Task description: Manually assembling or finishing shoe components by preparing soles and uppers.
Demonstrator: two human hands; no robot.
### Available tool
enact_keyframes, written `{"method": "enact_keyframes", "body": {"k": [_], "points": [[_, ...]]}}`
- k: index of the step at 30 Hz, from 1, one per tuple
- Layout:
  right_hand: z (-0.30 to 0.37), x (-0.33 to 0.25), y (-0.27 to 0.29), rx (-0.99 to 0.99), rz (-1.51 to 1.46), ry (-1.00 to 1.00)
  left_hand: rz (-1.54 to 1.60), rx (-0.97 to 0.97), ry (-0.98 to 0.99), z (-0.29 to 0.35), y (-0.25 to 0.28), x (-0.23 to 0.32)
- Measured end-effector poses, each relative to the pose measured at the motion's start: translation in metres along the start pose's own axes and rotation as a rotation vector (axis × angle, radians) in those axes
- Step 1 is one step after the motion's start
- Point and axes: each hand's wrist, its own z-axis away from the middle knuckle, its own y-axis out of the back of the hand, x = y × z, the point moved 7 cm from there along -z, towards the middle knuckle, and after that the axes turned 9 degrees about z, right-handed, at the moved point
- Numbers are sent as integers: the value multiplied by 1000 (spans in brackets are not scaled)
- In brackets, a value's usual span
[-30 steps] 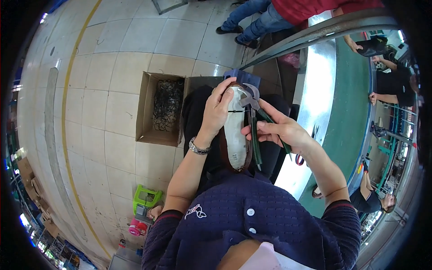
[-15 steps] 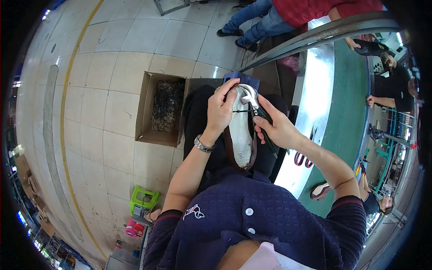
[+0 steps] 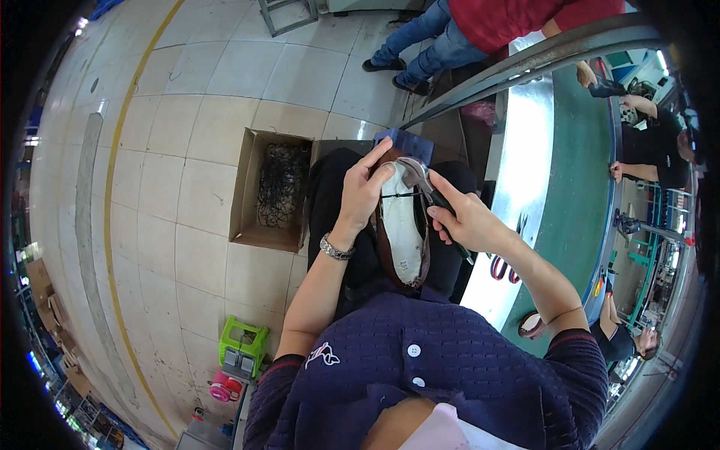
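Observation:
A brown shoe upper point(image 3: 385, 240) with a whitish insole facing up point(image 3: 403, 238) rests sole-up over my lap. A thin black strap point(image 3: 397, 195) crosses the insole near the toe end. My left hand point(image 3: 363, 187) grips the shoe's left edge by the toe, its thumb on the rim. My right hand point(image 3: 466, 219) is closed round the dark handles of a pair of lasting pliers point(image 3: 414, 174). Their metal head lies against the right rim at the toe; whether the jaws pinch the leather is hidden.
An open cardboard box point(image 3: 247, 187) of tangled black bands stands on the tiled floor to the left, with a green plastic stool point(image 3: 244, 337) nearer. Right is a green conveyor belt point(image 3: 570, 172) with a metal edge, carrying another shoe point(image 3: 531, 325). Co-workers stand ahead and across it.
The plier handles have come together in my right hand, and the tool's head has turned against the toe rim. The shoe has shifted slightly toward me.

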Motion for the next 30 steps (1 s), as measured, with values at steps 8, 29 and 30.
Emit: {"method": "enact_keyframes", "body": {"k": [8, 29, 30], "points": [[-2, -19, 25, -9, 295, -10, -83, 36, 43, -3, 0, 4], [-16, -47, 37, 389, 679, 289, -287, -37, -2, -8, 8, 6], [-10, -55, 38, 415, 648, 332, -227, -76, 1, -6, 7, 6]]}}
